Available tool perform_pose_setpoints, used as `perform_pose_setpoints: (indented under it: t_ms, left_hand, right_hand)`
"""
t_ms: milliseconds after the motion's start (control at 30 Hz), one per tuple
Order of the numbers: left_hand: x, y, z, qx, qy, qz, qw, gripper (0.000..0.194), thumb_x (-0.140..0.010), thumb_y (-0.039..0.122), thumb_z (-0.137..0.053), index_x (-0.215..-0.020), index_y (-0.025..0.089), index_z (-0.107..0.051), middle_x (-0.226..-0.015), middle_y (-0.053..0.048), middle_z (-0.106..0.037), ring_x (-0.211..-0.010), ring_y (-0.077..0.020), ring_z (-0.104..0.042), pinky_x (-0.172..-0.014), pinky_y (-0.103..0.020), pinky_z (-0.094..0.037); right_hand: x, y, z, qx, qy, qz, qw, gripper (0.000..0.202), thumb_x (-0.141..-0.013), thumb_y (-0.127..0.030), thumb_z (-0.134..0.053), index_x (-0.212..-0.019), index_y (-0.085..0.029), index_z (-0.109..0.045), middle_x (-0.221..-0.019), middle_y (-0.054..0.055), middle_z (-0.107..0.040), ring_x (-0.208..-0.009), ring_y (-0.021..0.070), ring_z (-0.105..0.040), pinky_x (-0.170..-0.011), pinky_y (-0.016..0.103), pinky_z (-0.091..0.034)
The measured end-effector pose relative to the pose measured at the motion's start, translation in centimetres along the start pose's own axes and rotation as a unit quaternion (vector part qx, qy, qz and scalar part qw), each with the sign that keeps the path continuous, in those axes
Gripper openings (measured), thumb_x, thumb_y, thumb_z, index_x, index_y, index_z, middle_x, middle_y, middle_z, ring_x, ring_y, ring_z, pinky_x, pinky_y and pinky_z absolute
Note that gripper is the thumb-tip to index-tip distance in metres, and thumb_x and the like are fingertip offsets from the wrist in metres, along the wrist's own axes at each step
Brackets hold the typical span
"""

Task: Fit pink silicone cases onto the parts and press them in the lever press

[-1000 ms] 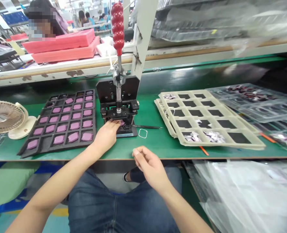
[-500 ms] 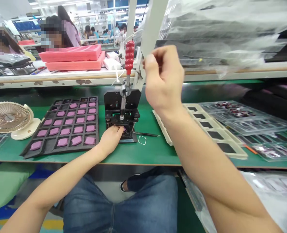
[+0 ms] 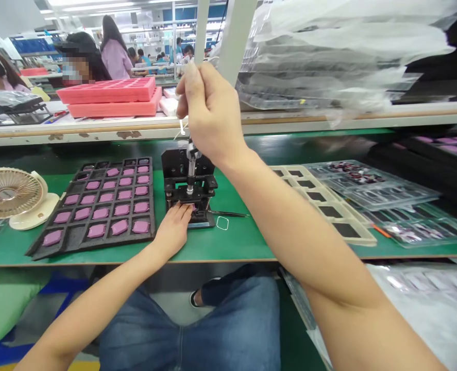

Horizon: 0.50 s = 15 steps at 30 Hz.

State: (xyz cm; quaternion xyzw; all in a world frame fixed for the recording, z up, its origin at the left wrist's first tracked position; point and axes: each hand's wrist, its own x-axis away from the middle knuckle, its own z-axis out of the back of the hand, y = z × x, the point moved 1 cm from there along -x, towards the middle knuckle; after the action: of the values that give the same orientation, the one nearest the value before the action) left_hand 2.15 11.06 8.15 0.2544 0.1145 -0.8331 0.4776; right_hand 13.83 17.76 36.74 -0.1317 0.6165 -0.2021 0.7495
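Observation:
My right hand [image 3: 215,111] is raised and closed at the top of the black hand press [image 3: 203,188]. The press's red lever handle is hidden behind its curled fingers. Low at the press, my left hand [image 3: 173,226] reaches in from the left, fingertips on a small purple piece [image 3: 193,207] under the press head. Most of that piece is covered by fingers and frame. To the left lies a black tray [image 3: 71,238] with purple pieces [image 3: 105,198] in many of its pockets. Tweezers [image 3: 228,213] and a thin white frame-shaped outline [image 3: 222,223] lie right of the press.
A beige fan [image 3: 10,193] stands at the far left. Beyond my right forearm are a cream tray [image 3: 361,234] and clear plastic trays [image 3: 390,190]. Pink foam trays [image 3: 108,100] and bagged stacks [image 3: 328,62] sit on the shelf. Other people sit behind it.
My right hand has moved left from beside the press onto its red lever handle, which is now covered. My left hand stays at the purple piece. The view has shifted slightly.

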Motion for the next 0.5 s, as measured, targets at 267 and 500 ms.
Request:
perform_pose_setpoints:
  t_ms: [267,500]
  left_hand:
    - [4.7,2.0,1.8,0.069,0.069,0.104,0.990,0.050,-0.103,0.001,-0.046,-0.152,0.012,-0.049,-0.161,-0.019,-0.048,-0.152,-0.0313,-0.046,-0.129,-0.053,-0.049]
    - [4.3,2.4,1.9,0.039,0.042,0.112,0.992,0.044,-0.107,0.009,-0.052,-0.151,0.012,-0.055,-0.159,-0.021,-0.045,-0.150,-0.0347,-0.047,-0.127,-0.054,-0.050]
  right_hand:
    - [10.8,1.1,0.7,0.097,0.018,0.183,0.978,0.017,-0.114,-0.024,-0.041,-0.111,-0.022,-0.058,-0.113,0.010,-0.071,-0.116,0.0248,-0.068,-0.103,0.047,-0.055]
    - [13.3,4.3,0.8,0.082,-0.015,0.223,0.971,0.031,-0.108,-0.014,-0.052,-0.136,-0.026,-0.057,-0.138,0.013,-0.069,-0.144,0.0297,-0.060,-0.119,0.059,-0.051]
